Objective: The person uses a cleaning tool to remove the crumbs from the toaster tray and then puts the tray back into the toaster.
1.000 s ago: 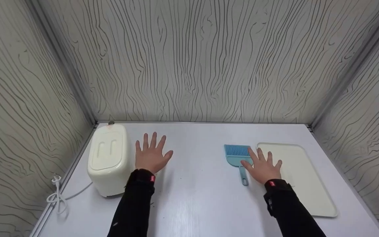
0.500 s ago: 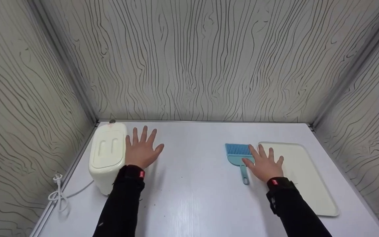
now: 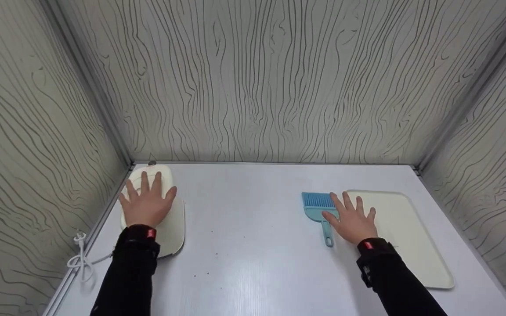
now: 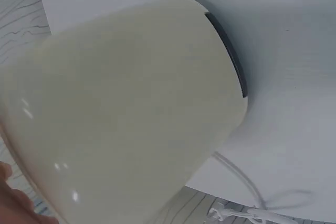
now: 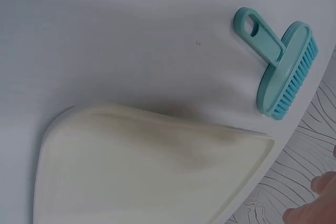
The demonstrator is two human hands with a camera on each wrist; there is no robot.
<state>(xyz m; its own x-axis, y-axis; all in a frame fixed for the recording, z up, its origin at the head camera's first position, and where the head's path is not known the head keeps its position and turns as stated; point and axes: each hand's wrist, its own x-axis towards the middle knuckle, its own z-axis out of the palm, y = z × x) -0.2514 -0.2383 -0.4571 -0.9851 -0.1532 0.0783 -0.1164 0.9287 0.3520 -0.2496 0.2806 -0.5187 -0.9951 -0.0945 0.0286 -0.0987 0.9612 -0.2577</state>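
My left hand is spread, fingers straight, over the lid of a cream toaster at the left; whether it touches the lid I cannot tell. In the left wrist view the toaster's glossy side fills much of the picture, with a few fingertips at the lower left. My right hand hangs with spread fingers between a blue hand brush and a cream tray, holding nothing. The right wrist view shows the brush lying flat, handle toward the tray's side.
The toaster's cord ends in a bundled white plug near the table's left edge. Small dark specks lie on the white table right of the toaster. Wood-patterned panels enclose the table at the back and both sides.
My left hand has moved left, from beside the toaster to over its lid. The right hand stays nearly in place. The brush and tray lie as before.
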